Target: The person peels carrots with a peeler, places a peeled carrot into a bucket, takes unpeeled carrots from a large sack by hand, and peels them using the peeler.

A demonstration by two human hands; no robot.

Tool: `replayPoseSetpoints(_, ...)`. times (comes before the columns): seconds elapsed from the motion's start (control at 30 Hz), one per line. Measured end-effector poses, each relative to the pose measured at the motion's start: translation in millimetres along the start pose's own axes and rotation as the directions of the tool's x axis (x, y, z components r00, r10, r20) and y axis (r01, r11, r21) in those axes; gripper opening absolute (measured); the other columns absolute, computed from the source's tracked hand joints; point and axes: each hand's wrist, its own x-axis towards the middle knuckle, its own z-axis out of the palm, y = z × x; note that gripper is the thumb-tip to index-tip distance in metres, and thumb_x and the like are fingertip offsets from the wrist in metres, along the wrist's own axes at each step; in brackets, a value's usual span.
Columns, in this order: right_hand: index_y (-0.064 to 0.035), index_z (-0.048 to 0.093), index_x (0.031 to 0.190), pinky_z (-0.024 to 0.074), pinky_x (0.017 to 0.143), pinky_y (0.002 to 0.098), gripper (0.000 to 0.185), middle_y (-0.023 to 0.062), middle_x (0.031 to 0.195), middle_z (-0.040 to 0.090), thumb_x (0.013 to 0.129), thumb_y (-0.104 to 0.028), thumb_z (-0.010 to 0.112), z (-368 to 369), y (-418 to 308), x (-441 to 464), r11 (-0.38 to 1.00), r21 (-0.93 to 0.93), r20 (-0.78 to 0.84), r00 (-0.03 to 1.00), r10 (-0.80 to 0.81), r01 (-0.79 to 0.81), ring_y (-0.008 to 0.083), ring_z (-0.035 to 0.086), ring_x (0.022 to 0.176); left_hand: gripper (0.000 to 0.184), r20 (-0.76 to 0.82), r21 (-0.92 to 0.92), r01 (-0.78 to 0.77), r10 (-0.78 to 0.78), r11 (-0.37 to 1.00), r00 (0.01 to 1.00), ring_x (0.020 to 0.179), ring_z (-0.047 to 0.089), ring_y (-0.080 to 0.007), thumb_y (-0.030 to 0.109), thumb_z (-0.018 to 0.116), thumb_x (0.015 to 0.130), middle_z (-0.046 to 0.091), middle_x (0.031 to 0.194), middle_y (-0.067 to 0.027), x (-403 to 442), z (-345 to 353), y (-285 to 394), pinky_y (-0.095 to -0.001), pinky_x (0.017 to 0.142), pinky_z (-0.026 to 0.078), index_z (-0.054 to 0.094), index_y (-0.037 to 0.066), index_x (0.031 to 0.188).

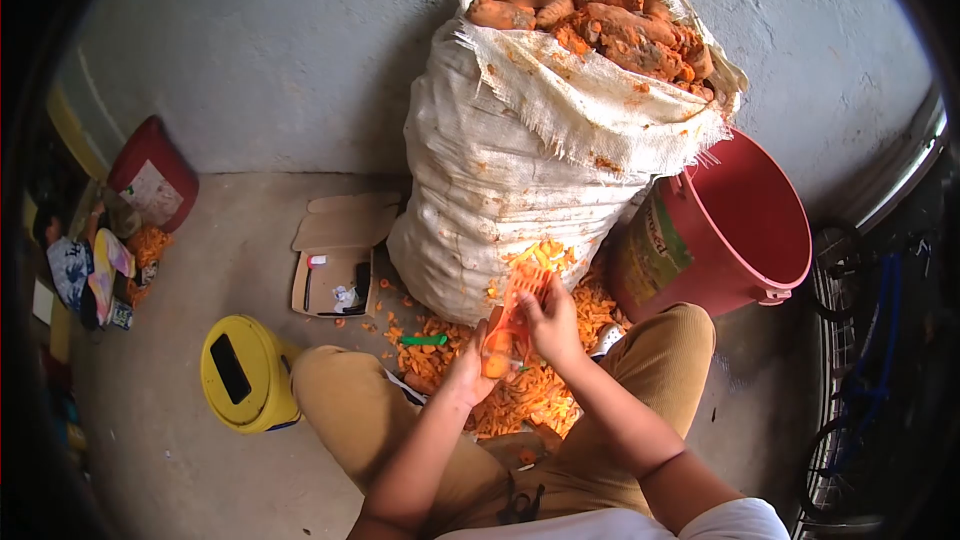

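Between my knees, my left hand (472, 372) is closed around a carrot (495, 364) whose cut end points toward me. My right hand (553, 320) grips an orange slotted tool (528, 283) that lies along the carrot's far part. Orange peelings (515, 405) are heaped on the floor below both hands, and some cling to the sack front. A green-handled item (424, 340) lies on the peelings left of my left hand. Just beyond stands a big white woven sack (500, 170), filled at its open top with rough orange carrots (630, 35).
A red bucket (740, 210) leans right of the sack. On the left are an open cardboard box (340, 215), a yellow lidded bucket (270, 380) with a black phone (230, 368), and a red container (153, 175). A bicycle (860, 390) is at the right edge.
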Motion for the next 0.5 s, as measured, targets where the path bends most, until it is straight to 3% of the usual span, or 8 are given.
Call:
replayPoseSetpoints(0.03,0.0022,0.043,0.092,0.0451,0.057,0.0269,0.016,0.0095,0.076,0.055,0.083,-0.008,0.050,-2.3,-5.4,10.5,0.998,-0.049,-0.074,0.997,0.021,-0.025,0.0155,0.054,0.066,0.041,0.023,0.047,0.017,-0.018,0.999,1.000,0.063,0.055,-0.0187,0.044,0.034,0.086,0.057,0.082,-0.0075,-2.9,-2.5,-1.5,-0.0295,0.043,0.040,0.049,0.009,0.102)
replayPoseSetpoints(0.07,0.0023,0.044,0.092,0.0465,0.054,0.0255,0.013,0.0093,0.075,0.055,0.083,-0.006,0.048,-11.1,-15.5,21.7,0.996,0.076,-0.218,0.974,0.062,-0.047,0.0137,0.054,0.064,0.042,0.046,0.093,0.030,-0.034,0.995,0.998,0.064,0.055,-0.0188,0.044,0.033,0.087,0.057,0.082,-0.0081,-7.2,-6.0,-5.1,-0.0297,0.043,0.040,0.049,0.008,0.102)
replayPoseSetpoints(0.13,0.0034,0.044,0.092,0.0480,0.053,0.0244,0.013,0.0096,0.076,0.056,0.084,-0.006,0.047,-44.6,6.3,55.9,1.000,0.015,-0.340,0.940,-0.016,0.022,0.0128,0.055,0.062,0.043,0.102,0.115,0.030,-0.042,0.993,0.994,0.065,0.055,-0.0189,0.044,0.032,0.087,0.057,0.081,-0.0088,-10.1,-11.4,-4.7,-0.0307,0.045,0.041,0.048,0.007,0.103)
replayPoseSetpoints(0.23,0.0046,0.044,0.093,0.0482,0.056,0.0241,0.014,0.0084,0.078,0.055,0.083,-0.005,0.048,-39.2,-24.3,43.5,0.994,0.081,-0.233,0.971,-0.049,0.070,0.0125,0.055,0.064,0.045,0.211,0.026,0.005,-0.011,1.000,0.978,0.066,0.054,-0.0187,0.044,0.030,0.088,0.056,0.081,-0.0090,-5.1,-17.8,-5.4,-0.0331,0.051,0.043,0.048,0.006,0.104)
replayPoseSetpoints(0.33,-0.0005,0.043,0.097,0.0478,0.054,0.0236,0.017,0.0083,0.080,0.055,0.084,-0.009,0.048,-11.2,-35.1,0.7,0.990,0.123,-0.016,0.998,0.066,-0.064,0.0125,0.054,0.063,0.040,0.110,-0.123,0.004,0.010,0.992,0.994,0.077,0.056,-0.0218,0.042,0.036,0.086,0.057,0.090,-0.0084,3.1,-14.0,-9.8,-0.0371,0.062,0.046,0.050,0.009,0.105)
replayPoseSetpoints(0.37,-0.0001,0.042,0.096,0.0473,0.057,0.0275,0.019,0.0108,0.079,0.056,0.082,-0.010,0.051,-8.2,-20.1,-8.0,0.997,-0.060,0.020,0.999,-0.049,0.050,0.0155,0.055,0.065,0.039,0.079,-0.162,0.001,0.013,0.987,0.997,0.079,0.056,-0.0225,0.042,0.037,0.086,0.058,0.092,-0.0081,2.7,-11.1,-7.8,-0.0378,0.064,0.046,0.051,0.010,0.105)
replayPoseSetpoints(0.4,0.0006,0.042,0.096,0.0466,0.059,0.0291,0.020,0.0122,0.080,0.056,0.082,-0.010,0.052,-2.9,-15.9,-14.9,0.993,-0.078,0.033,0.995,-0.090,0.092,0.0170,0.056,0.067,0.037,0.210,-0.180,0.045,-0.006,0.983,0.978,0.085,0.056,-0.0214,0.039,0.039,0.085,0.058,0.096,-0.0061,-3.4,-8.4,-2.2,-0.0369,0.067,0.046,0.051,0.011,0.106)
replayPoseSetpoints(0.5,0.0019,0.042,0.095,0.0450,0.064,0.0313,0.021,0.0147,0.081,0.057,0.081,-0.008,0.052,1.9,-20.5,-26.5,0.967,-0.216,0.082,0.990,-0.119,0.134,0.0194,0.056,0.071,0.035,0.088,-0.228,0.087,-0.068,0.970,0.994,0.085,0.056,-0.0184,0.038,0.039,0.086,0.058,0.098,-0.0038,2.6,-13.5,-7.2,-0.0353,0.068,0.046,0.052,0.012,0.106)
